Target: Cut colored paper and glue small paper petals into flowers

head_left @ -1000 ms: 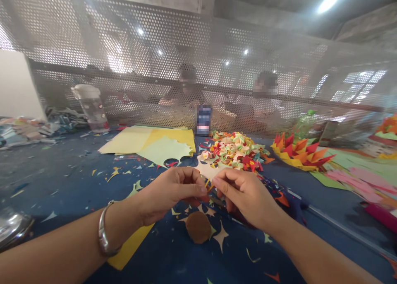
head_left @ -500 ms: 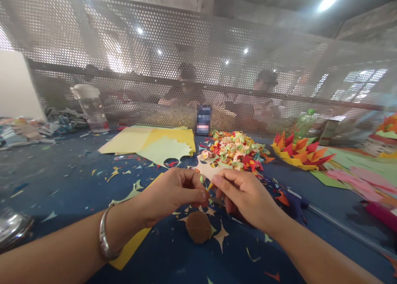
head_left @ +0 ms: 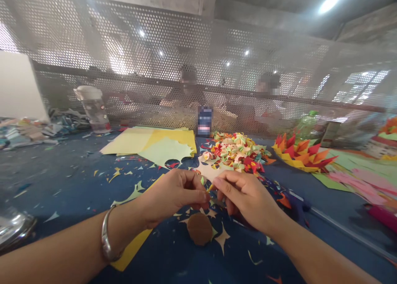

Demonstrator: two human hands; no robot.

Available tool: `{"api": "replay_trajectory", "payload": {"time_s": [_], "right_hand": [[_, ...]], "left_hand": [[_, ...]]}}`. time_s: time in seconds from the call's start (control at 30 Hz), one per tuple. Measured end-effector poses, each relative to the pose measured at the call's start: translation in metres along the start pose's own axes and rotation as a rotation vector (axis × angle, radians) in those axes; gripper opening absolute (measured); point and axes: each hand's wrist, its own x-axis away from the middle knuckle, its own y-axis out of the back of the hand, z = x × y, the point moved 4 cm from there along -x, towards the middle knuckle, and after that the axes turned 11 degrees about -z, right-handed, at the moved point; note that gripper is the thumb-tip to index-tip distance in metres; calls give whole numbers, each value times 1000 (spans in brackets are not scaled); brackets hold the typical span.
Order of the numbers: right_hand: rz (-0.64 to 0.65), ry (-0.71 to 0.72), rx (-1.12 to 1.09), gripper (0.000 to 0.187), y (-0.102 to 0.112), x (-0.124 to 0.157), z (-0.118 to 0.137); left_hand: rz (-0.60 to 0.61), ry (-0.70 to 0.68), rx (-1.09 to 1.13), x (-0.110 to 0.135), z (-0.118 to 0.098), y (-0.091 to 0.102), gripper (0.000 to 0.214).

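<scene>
Over the near middle of the table, my left hand (head_left: 182,193) and my right hand (head_left: 242,193) meet fingertip to fingertip. Between them shows a small piece of yellow paper (head_left: 210,188), pinched on both sides; most of it is hidden by the fingers. Both hands are closed. Just below them lies a brown round disc (head_left: 200,229) among star-shaped paper scraps (head_left: 222,238). Beyond my fingers rises a heap of small folded paper pieces (head_left: 237,149) in red, yellow, green and cream. A yellow sheet (head_left: 133,251) lies partly under my left forearm.
Stacked yellow and green paper sheets (head_left: 149,141) lie at back left, near a lidded bottle (head_left: 94,110). A phone (head_left: 204,122) stands against the perforated screen (head_left: 139,60). An orange, red and yellow folded-paper ring (head_left: 302,153) sits right, beside pink paper (head_left: 359,182).
The view has shifted slightly. My hands keep almost the same pose, still pinching the yellow paper between the fingertips.
</scene>
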Motion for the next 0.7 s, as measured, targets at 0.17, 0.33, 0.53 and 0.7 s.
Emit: {"api": "replay_trajectory", "payload": {"time_s": [0.17,0.33,0.53,0.7], "right_hand": [[17,4,-16,30,0,0,-1],[24,8,5,29,0,0,0],[36,7,-6,26,-1,0,0],[36,4,-3,26,-1,-1,0]], "left_hand": [[7,-16,-2,1,0,0,12],[24,-28,-7,1,0,0,11],[38,-8,12,1,-1,-2,12],[47,-5,24,2,-2,-2,11]]}}
